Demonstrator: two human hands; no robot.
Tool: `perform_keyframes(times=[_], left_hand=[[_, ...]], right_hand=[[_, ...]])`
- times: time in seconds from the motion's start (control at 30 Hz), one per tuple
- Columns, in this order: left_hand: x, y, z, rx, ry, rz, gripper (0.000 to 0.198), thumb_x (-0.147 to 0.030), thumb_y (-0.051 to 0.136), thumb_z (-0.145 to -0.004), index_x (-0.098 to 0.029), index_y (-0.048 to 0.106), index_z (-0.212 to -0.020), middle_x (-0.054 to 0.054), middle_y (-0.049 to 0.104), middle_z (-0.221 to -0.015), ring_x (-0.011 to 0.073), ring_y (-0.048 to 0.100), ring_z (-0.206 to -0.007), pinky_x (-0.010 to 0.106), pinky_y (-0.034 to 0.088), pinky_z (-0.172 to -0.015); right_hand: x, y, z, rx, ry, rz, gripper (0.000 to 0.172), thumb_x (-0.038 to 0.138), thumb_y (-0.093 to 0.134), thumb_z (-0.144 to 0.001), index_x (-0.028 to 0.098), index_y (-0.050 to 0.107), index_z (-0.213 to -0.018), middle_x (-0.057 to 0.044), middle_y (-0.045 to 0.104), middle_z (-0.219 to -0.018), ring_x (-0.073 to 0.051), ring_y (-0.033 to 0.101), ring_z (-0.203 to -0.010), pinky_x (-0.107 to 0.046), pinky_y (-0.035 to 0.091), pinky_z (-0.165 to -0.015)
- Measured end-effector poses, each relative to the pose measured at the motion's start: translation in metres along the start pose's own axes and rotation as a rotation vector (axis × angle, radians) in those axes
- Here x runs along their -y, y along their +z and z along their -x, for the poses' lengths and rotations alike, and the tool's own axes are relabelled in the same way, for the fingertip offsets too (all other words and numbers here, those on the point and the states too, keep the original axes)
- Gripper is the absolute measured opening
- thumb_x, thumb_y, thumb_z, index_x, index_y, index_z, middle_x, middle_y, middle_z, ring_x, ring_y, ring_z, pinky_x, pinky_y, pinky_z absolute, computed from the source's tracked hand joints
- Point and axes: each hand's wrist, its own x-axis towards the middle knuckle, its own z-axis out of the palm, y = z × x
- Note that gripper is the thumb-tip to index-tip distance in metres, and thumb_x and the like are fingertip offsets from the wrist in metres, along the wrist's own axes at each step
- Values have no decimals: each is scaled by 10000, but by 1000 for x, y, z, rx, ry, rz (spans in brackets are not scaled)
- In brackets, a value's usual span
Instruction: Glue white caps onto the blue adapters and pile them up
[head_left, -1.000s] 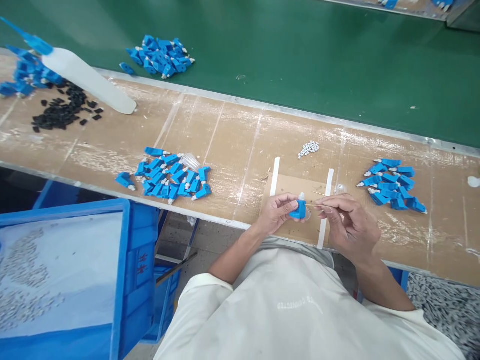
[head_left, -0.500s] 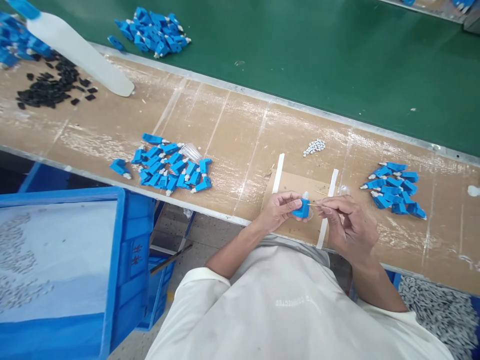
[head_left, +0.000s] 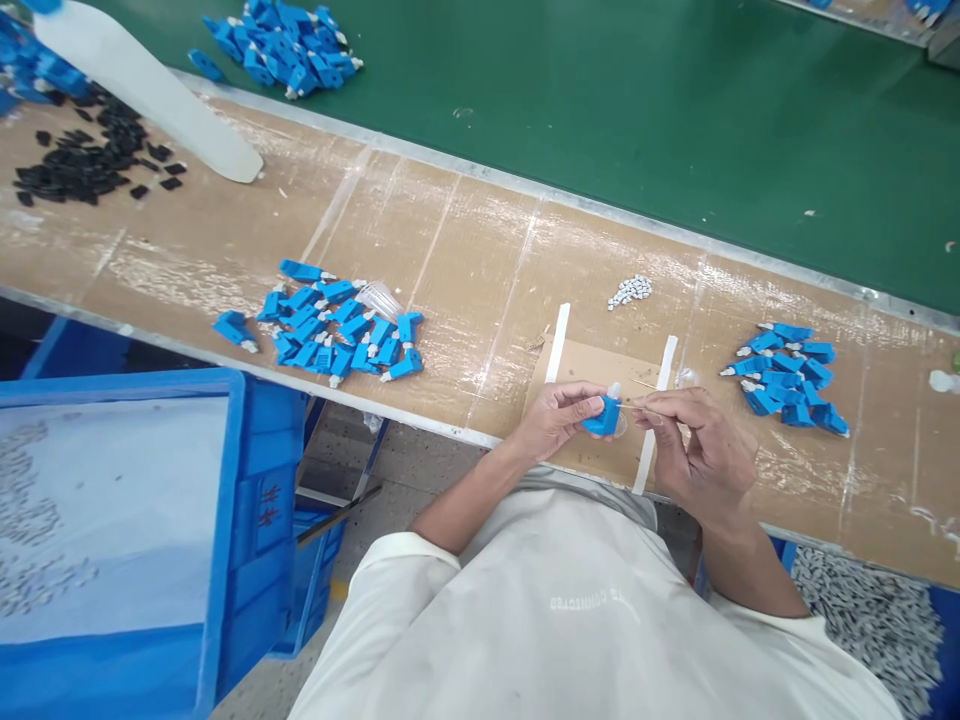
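Left hand [head_left: 562,415] pinches one blue block [head_left: 602,418] with a pale tip between thumb and fingers, over one card [head_left: 604,358] on the bench [head_left: 465,270]. Right hand [head_left: 697,445] pinches one thin stick [head_left: 628,405], whose end is at the side of this block; whether it goes inside, I cannot tell. Two white strips [head_left: 558,343] cross the card, and a second thin stick [head_left: 643,384] lies between them. On the bench are two nearer groups of similar blocks: about twenty in the left group [head_left: 351,330], with one lying apart, and roughly fifteen in the right group [head_left: 786,382]. Another heap [head_left: 281,50], too crowded for counting, lies on the green surface [head_left: 600,130]. Beyond the card is one small heap of whitish pieces [head_left: 629,291]. At far left, one white bottle [head_left: 150,90] hides part of the blocks behind it, near many black pieces [head_left: 82,170]. Left fingers cover part of the held block, and the hands hide some of the card.
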Motion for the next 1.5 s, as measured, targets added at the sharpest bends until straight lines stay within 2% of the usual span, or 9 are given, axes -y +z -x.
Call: perform_keyframes(times=[0.13, 0.37, 0.5, 0.67, 0.8, 0.97, 1.17, 1.3, 1.5], left_hand=[[-1, -2, 1, 4, 7, -5, 498, -476, 961, -591, -121, 768, -883, 38, 746, -752, 146, 682, -566, 271, 544, -576], [-4, -7, 4, 45, -12, -19, 496, -496, 927, -646, -114, 773, -923, 38, 728, -719, 139, 680, -561, 239, 505, -539], [-5, -8, 4, 44, -17, 2, 458, -459, 913, -677, -99, 763, -917, 59, 734, -747, 143, 687, -588, 249, 534, -567], [-4, -10, 4, -2, -6, 41, 402, -404, 920, -667, -109, 752, -882, 43, 716, -722, 142, 679, -588, 244, 540, -557], [-1, -13, 3, -53, 12, 56, 362, -346, 900, -693, -103, 728, -899, 67, 720, -772, 155, 685, -637, 248, 529, -548], [1, -10, 3, -61, 32, 95, 347, -310, 895, -690, -102, 709, -897, 62, 721, -774, 152, 676, -642, 251, 537, -550], [0, -5, 1, -75, 54, 168, 377, -298, 924, -655, -89, 705, -879, 54, 721, -782, 132, 664, -631, 230, 541, -539], [1, -4, -1, -102, 58, 190, 351, -294, 916, -675, -96, 703, -871, 30, 703, -733, 107, 626, -563, 241, 555, -550], [0, -2, -2, -86, 39, 211, 383, -305, 938, -651, -99, 711, -880, 30, 711, -755, 129, 667, -597, 245, 567, -552]], right_hand=[[2, 2, 3, -20, 30, -66, 206, 130, 629, -954, 276, 674, -1091, -47, 799, -890, -225, 770, -807, -367, 629, -674], [7, -7, 6, -248, 345, -221, 62, 257, 654, -967, 240, 712, -953, -61, 747, -856, -195, 700, -674, -323, 582, -480], [-2, -11, 15, -74, 335, -89, 68, 229, 654, -967, 245, 720, -962, -57, 721, -886, -201, 689, -784, -324, 564, -557], [-14, 2, 32, 133, 271, -24, 122, 225, 606, -989, 244, 727, -988, -64, 696, -881, -218, 673, -828, -354, 543, -651], [-31, 0, 33, 155, 322, 41, 217, 284, 549, -1019, 236, 736, -1119, -78, 710, -912, -218, 668, -800, -370, 536, -692], [-84, -16, -1, 46, 372, 202, 147, 294, 636, -953, 222, 755, -907, -39, 712, -766, -183, 619, -628, -327, 492, -610], [-144, 5, -51, 258, 284, 272, 133, 227, 620, -913, 196, 748, -930, -78, 755, -895, -230, 678, -789, -356, 536, -749], [-155, 23, -65, 356, 234, 383, 211, 227, 543, -975, 194, 747, -932, -100, 752, -948, -248, 669, -866, -370, 519, -826], [-152, 25, -77, 499, 249, 501, 256, 186, 504, -983, 148, 757, -968, -133, 737, -956, -265, 661, -903, -362, 496, -829]])
